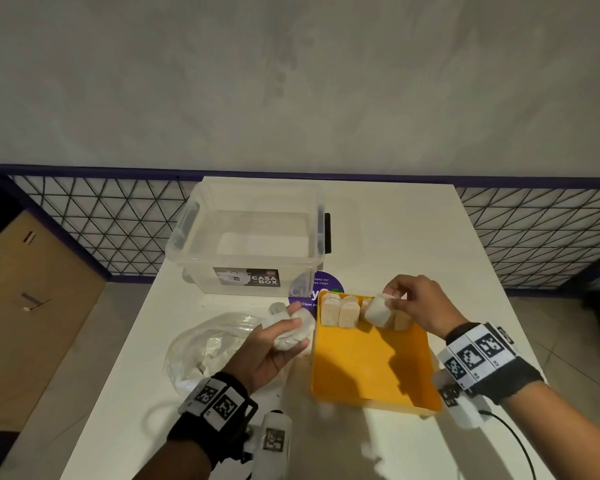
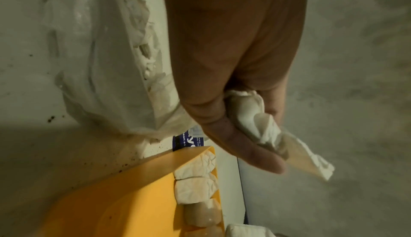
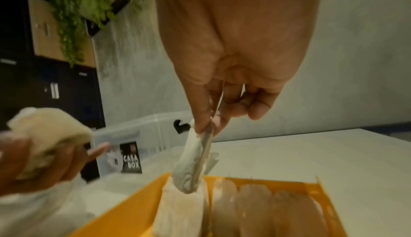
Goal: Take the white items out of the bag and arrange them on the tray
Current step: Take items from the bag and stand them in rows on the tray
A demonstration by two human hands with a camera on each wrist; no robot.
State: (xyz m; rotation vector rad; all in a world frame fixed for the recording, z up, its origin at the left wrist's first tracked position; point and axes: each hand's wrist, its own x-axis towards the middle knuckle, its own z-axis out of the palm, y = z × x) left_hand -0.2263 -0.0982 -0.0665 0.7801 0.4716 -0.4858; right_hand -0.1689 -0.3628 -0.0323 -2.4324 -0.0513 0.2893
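Note:
A yellow tray [image 1: 368,372] lies on the white table, with several white wrapped items [image 1: 338,311] standing in a row along its far wall. My right hand [image 1: 413,301] pinches one white item [image 1: 378,310] by its top and holds it just above that row [image 3: 244,205]. In the right wrist view the pinched item [image 3: 191,163] hangs over the tray [image 3: 322,190]. My left hand [image 1: 274,344] grips a clump of white items [image 1: 291,329] left of the tray, above the clear plastic bag [image 1: 205,348]. The left wrist view shows the items [image 2: 251,117] between thumb and fingers.
A clear lidless storage box [image 1: 253,237] labelled CASA BOX stands at the back of the table [image 1: 413,237]. A purple round sticker [image 1: 305,292] lies between box and tray. Wire mesh fencing [image 1: 101,223] runs behind the table. A cable [image 1: 513,434] trails at the front right.

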